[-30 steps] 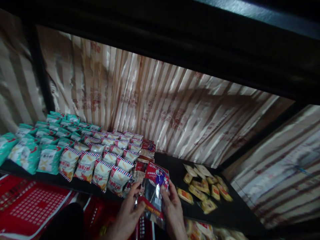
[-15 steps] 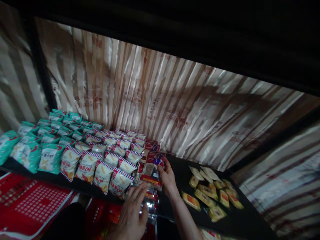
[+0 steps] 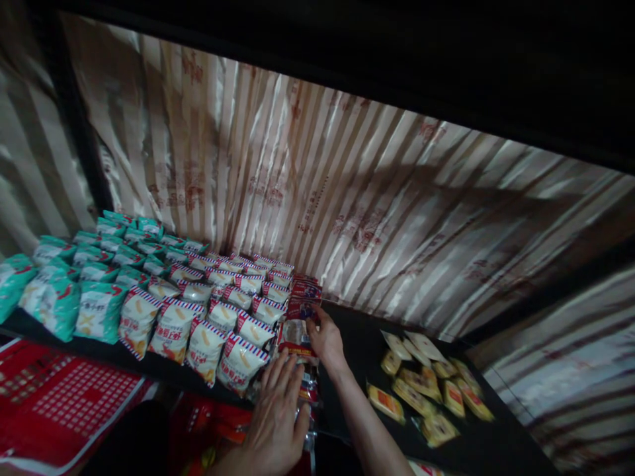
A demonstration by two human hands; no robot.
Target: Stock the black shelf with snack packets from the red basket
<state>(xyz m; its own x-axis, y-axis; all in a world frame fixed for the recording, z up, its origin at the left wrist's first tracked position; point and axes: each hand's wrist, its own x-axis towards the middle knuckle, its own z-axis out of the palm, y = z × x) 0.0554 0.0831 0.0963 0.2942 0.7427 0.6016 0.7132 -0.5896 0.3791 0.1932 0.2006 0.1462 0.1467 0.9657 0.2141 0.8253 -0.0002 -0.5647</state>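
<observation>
My right hand [image 3: 327,338] holds a dark red snack packet [image 3: 294,332] by its right edge, thumb on top. That packet lies low in a column of similar red packets [image 3: 303,291] along the black shelf [image 3: 347,390]. My left hand [image 3: 278,413] is at the shelf's front edge, fingers stretched out, their tips at the near end of the held packet. Beneath and beside this hand, more shiny packets [image 3: 310,387] show in part. White snack bags [image 3: 243,360] with red and blue striped edges stand in rows just left of the column.
Teal snack bags [image 3: 100,311] fill the shelf's left end. Several yellow wrapped snacks [image 3: 419,387] lie loosely on the right. A striped curtain [image 3: 278,165] hangs behind, under a dark upper beam [image 3: 347,86]. A red basket [image 3: 64,403] sits below left.
My right hand has moved slightly away from me with the red packet, which now lies lower among the others. My left hand has shifted a little right and forward.
</observation>
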